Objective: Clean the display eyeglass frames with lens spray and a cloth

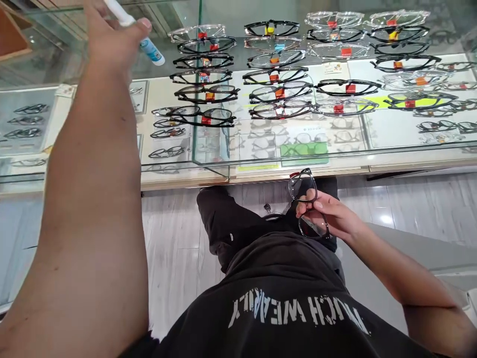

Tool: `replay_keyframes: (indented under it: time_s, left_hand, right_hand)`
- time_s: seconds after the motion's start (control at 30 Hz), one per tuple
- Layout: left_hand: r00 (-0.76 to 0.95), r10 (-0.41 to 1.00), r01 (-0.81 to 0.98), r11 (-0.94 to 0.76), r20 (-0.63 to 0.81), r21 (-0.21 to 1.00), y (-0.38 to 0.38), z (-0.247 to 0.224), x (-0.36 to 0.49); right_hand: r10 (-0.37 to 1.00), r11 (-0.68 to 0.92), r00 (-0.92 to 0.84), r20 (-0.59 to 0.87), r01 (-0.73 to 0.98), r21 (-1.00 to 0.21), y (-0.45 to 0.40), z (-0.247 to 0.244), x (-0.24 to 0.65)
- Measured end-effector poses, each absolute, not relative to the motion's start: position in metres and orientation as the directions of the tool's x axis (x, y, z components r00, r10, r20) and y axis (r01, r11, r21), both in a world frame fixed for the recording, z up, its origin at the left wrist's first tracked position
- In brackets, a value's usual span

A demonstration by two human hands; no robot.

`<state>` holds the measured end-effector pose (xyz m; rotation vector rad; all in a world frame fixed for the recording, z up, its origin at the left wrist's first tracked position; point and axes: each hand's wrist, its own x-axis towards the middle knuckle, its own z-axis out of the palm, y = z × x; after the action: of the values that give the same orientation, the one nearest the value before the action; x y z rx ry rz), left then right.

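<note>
At the upper left, my left hand [114,42] is closed around a slim white bottle with a blue label [151,51]. It is held above the glass counter, tilted with its labelled end toward the lower right. My right hand [328,211] pinches a pair of black-framed eyeglasses [315,224] at the bridge, over my lap. The eyeglasses hang nearly upright on end, one lens above the other, with a small red tag on the upper lens side. Fingers partly cover the middle of the frame.
The glass counter [261,161] spans the view ahead, its front edge near my knees. Rows of eyeglasses with coloured tags [206,94] lie on its top. More eyeglasses [167,151] sit on the shelf beneath, beside a green card [303,153]. Grey wood-look floor [171,258] shows below.
</note>
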<state>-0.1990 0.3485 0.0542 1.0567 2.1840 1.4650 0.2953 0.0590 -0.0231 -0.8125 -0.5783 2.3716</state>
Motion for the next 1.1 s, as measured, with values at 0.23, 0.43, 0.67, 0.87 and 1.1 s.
replay_keyframes:
  time_s: [0.23, 0.43, 0.67, 0.87, 1.1]
  left_hand:
    - [-0.647, 0.76, 0.363, 0.231, 0.065, 0.903, 0.349, 0.046, -0.197]
    - [-0.614, 0.735, 0.273, -0.142, 0.286, 0.951, 0.259, 0.076, -0.173]
    - [-0.331, 0.921, -0.012, -0.224, 0.208, 0.974, 0.046, 0.052, -0.068]
    - [0.011, 0.983, -0.367, 0.173, -0.181, 0.914, -0.009, -0.031, 0.003]
    - [0.266, 0.928, -0.54, 0.369, -0.263, 0.756, -0.012, -0.05, 0.044]
  right_hand:
    - [0.677, -0.712, -0.621, -0.395, -0.418, -0.564, 0.057, -0.022, 0.296]
    - [0.615, -0.775, -0.688, -0.386, -0.435, -0.458, 0.05, -0.033, 0.286]
    - [0.641, -0.753, -0.676, -0.363, -0.466, -0.464, 0.036, -0.048, 0.278]
    - [0.68, -0.702, -0.641, -0.355, -0.431, -0.566, 0.022, -0.059, 0.275]
    - [0.722, -0.662, -0.577, -0.382, -0.416, -0.623, 0.014, -0.064, 0.279]
